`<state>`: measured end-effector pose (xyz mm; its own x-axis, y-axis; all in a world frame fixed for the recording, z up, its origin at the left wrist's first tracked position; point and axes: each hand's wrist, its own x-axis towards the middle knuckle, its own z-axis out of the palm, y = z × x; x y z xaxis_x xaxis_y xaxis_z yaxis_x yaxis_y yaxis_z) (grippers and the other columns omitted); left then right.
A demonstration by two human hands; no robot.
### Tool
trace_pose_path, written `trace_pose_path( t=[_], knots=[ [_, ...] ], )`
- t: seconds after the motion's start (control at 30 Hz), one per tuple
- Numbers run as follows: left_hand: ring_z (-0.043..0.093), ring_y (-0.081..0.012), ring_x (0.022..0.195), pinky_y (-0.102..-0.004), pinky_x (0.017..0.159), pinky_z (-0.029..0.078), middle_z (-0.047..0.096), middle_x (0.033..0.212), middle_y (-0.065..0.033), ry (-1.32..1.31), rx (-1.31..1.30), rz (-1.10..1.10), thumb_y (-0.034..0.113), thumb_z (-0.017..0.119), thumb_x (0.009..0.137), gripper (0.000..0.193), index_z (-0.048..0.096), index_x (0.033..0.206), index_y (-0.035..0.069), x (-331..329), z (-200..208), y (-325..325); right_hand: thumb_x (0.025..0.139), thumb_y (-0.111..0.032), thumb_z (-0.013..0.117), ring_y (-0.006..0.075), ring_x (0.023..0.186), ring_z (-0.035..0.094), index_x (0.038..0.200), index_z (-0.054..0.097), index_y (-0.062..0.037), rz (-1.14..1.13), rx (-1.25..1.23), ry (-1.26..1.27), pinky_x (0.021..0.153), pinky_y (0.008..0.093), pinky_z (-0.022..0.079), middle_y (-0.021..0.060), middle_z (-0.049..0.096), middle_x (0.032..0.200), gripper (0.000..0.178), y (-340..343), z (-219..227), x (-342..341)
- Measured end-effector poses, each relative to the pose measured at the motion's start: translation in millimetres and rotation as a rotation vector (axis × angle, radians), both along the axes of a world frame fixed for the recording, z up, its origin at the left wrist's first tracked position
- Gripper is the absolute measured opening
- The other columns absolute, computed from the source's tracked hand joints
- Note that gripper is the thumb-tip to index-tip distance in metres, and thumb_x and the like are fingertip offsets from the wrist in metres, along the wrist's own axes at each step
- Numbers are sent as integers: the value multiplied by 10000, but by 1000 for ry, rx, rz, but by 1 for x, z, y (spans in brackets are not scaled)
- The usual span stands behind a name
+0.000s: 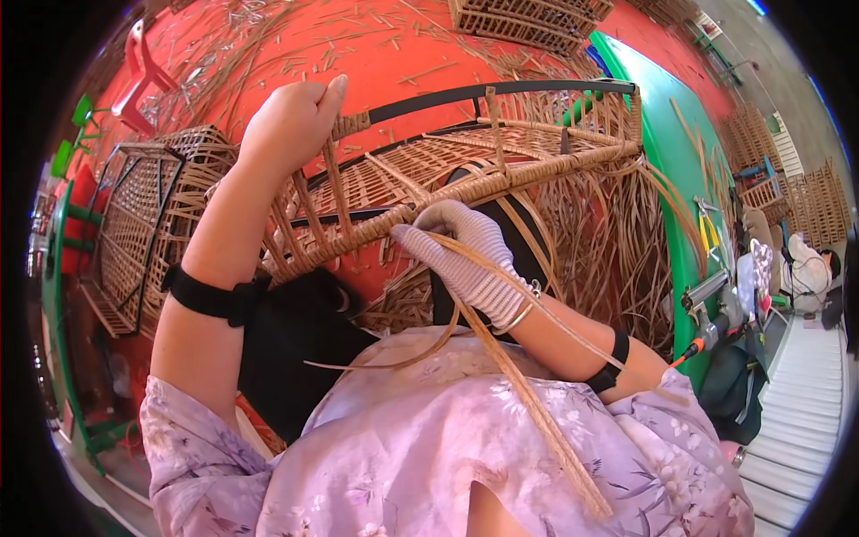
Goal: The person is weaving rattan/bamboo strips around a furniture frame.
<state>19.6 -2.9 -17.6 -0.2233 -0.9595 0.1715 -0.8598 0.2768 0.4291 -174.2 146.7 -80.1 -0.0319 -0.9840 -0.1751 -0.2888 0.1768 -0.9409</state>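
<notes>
The step in hand looks like binding the basket [483,186] with cane: the near rail [564,166] is closely wrapped, while the black bar [537,86] along the far edge is bare for most of its length. The left hand [300,123] is a fist, apparently closed on the wrapped end of the bar (whether it grips a strip too, I cannot tell). The gloved right hand [461,255] is pressed to the rail, thumb and fingers seemingly pinching strips [537,416] that trail down over the shirt [385,447]. The next move probably calls for drawing a strip taut while the frame is kept steady. The basket lies tilted across the front of the lap, tan and open-woven, its slats widely spaced on the near side.
</notes>
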Motion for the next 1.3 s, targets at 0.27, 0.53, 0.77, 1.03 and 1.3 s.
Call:
trace_pose_path(
  t=[0.27,0.53,0.77,1.03,1.3],
  knots=[
    [608,-403,715,-470,680,485,618,712,-213,15,-17,-18,475,418,955,554,630,758,2,1,0,-1,817,-199,676,293,727,662,881,676,-67,125,-397,157,679,372,538,130,666,809,147,7,-5,-2],
    [613,-396,715,-470,681,488,624,704,-203,-10,-8,-30,484,413,953,557,633,753,13,2,0,-3,768,-131,647,281,805,609,932,646,-66,392,-885,620,737,412,464,80,628,870,177,2,0,-11],
    [628,-311,631,-427,650,491,616,647,-155,8,21,-24,489,406,954,564,631,753,14,2,-3,-12,815,-182,655,267,800,611,974,656,-109,415,-873,719,717,383,481,63,608,874,175,-3,-4,-15],
    [606,-226,548,-360,600,484,576,591,-129,-27,153,-95,568,407,941,645,628,773,-14,-2,3,-1,834,-244,635,288,726,627,807,675,-111,211,-761,674,672,396,500,85,616,756,142,-4,-14,-11],
    [492,-155,471,-300,501,405,500,537,-53,9,356,-137,694,412,884,741,653,756,5,-7,13,-8,842,-263,540,252,619,655,774,680,-70,94,198,36,607,382,532,93,649,645,248,-9,1,-11]
  ],
)
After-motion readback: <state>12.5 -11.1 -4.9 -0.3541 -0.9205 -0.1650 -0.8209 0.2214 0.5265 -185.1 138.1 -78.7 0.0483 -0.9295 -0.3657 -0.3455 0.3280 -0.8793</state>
